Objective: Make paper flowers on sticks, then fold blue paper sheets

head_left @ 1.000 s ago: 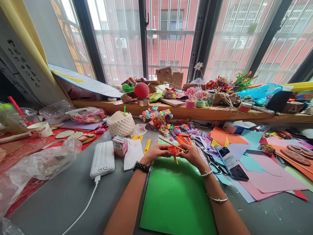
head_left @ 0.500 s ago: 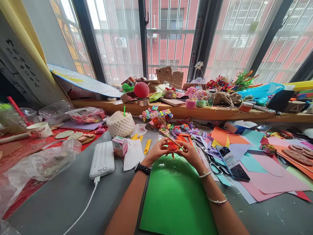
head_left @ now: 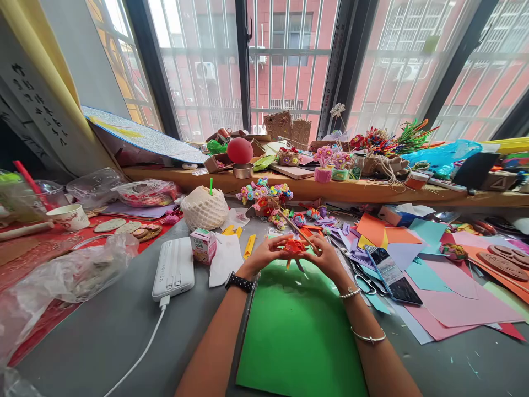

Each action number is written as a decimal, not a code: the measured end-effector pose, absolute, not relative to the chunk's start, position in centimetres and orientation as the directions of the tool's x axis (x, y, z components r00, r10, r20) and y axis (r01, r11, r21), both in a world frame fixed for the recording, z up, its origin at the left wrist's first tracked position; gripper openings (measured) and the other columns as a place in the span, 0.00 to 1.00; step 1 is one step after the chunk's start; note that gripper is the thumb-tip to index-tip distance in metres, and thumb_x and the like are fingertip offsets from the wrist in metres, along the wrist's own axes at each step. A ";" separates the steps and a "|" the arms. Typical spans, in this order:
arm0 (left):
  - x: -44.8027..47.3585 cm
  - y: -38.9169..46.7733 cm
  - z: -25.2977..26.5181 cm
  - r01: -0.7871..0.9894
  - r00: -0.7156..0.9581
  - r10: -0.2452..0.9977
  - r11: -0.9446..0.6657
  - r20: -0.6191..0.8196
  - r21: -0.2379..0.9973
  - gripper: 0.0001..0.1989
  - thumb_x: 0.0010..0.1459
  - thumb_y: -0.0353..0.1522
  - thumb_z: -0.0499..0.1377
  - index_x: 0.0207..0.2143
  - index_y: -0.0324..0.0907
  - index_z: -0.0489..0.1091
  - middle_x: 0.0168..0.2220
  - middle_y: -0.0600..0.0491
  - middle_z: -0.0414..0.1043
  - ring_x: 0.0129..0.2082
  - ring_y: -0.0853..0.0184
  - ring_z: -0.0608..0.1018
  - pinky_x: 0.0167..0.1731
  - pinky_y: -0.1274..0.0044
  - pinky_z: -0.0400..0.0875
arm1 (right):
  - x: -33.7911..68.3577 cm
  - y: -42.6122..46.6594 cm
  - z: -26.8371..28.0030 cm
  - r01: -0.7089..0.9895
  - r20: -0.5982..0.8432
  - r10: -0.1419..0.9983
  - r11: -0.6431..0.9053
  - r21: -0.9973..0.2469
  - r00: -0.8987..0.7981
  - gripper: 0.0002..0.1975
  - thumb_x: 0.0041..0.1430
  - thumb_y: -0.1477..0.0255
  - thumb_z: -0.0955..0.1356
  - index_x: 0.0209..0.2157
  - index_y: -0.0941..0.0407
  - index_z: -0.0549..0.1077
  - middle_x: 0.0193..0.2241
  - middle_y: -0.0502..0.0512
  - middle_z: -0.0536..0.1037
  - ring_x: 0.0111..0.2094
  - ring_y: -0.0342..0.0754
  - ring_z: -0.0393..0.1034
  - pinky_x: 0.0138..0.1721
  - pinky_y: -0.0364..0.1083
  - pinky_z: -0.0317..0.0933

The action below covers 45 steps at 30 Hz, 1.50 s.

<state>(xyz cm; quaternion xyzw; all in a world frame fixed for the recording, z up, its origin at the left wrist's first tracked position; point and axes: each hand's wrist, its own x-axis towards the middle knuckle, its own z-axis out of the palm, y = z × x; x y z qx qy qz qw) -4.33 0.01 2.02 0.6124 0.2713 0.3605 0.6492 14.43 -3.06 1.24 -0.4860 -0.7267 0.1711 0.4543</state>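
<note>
Above the far end of a green board [head_left: 301,331], my left hand [head_left: 264,256] pinches a small orange-red folded paper piece [head_left: 294,246]. Narrow paper strips hang beneath that piece. My right hand [head_left: 326,258], fingers closed, grips a thin wooden stick [head_left: 294,225] that slants up and left past the paper, its far end before a bunch of colourful small flowers [head_left: 264,193]. Right fingertips also come close to the paper; whether they touch it I cannot tell. Yellow folded paper strips [head_left: 249,246] lie left of my left hand.
On the left are a white power bank [head_left: 173,270] with its cable, a small drink carton [head_left: 203,246] and a net-wrapped coconut [head_left: 204,209]. Scissors [head_left: 366,284], a phone [head_left: 392,275] and coloured paper sheets [head_left: 458,303] lie right. A crowded sill [head_left: 185,177] runs behind.
The stick has shifted slightly, and my hands sit a little wider apart. The orange-red paper has turned somewhat, with its hanging strips now showing differently.
</note>
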 end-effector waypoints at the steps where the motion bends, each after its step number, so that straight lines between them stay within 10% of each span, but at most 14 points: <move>1: -4.3 0.0 2.0 -0.155 0.576 0.812 -0.002 0.092 0.988 0.33 0.40 0.33 0.65 0.50 0.41 0.60 0.46 0.44 0.66 0.41 0.59 0.72 0.39 0.70 0.66 | 14.4 -3.1 1.3 0.564 0.497 0.861 0.462 -0.684 -0.103 0.16 0.46 0.57 0.67 0.26 0.57 0.67 0.26 0.51 0.66 0.23 0.42 0.57 0.21 0.40 0.52; 11: -3.7 0.1 2.0 -0.284 0.467 0.870 -0.022 0.159 0.958 0.26 0.38 0.33 0.66 0.42 0.39 0.63 0.43 0.45 0.67 0.45 0.61 0.69 0.42 0.73 0.64 | 13.4 -3.3 0.9 0.575 0.416 0.909 0.344 -0.743 -0.006 0.15 0.50 0.58 0.63 0.26 0.58 0.67 0.20 0.49 0.68 0.18 0.41 0.56 0.19 0.40 0.49; 22: -3.5 0.3 1.4 0.036 0.312 0.901 -0.329 0.303 0.944 0.16 0.46 0.34 0.59 0.40 0.39 0.70 0.43 0.48 0.70 0.43 0.61 0.71 0.42 0.72 0.66 | 13.6 -3.6 0.9 0.517 0.495 0.864 0.467 -0.718 -0.092 0.14 0.50 0.61 0.65 0.21 0.57 0.67 0.17 0.47 0.64 0.19 0.40 0.55 0.20 0.40 0.49; 29: -3.0 -1.0 1.8 0.374 0.308 0.765 -0.644 0.566 0.667 0.17 0.50 0.23 0.53 0.42 0.43 0.69 0.44 0.50 0.69 0.47 0.63 0.68 0.48 0.69 0.60 | 13.2 -4.3 1.9 0.509 0.693 0.721 0.597 -0.620 -0.001 0.09 0.51 0.65 0.65 0.29 0.56 0.71 0.26 0.51 0.66 0.22 0.41 0.57 0.21 0.41 0.54; 45: -2.6 -1.9 1.5 0.353 0.255 0.763 -0.645 0.593 0.678 0.16 0.50 0.27 0.56 0.42 0.47 0.65 0.40 0.52 0.70 0.41 0.62 0.71 0.43 0.71 0.63 | 12.4 -4.3 1.0 0.726 0.721 0.686 0.542 -0.422 -0.092 0.09 0.54 0.64 0.63 0.34 0.53 0.71 0.28 0.54 0.67 0.29 0.46 0.65 0.28 0.43 0.61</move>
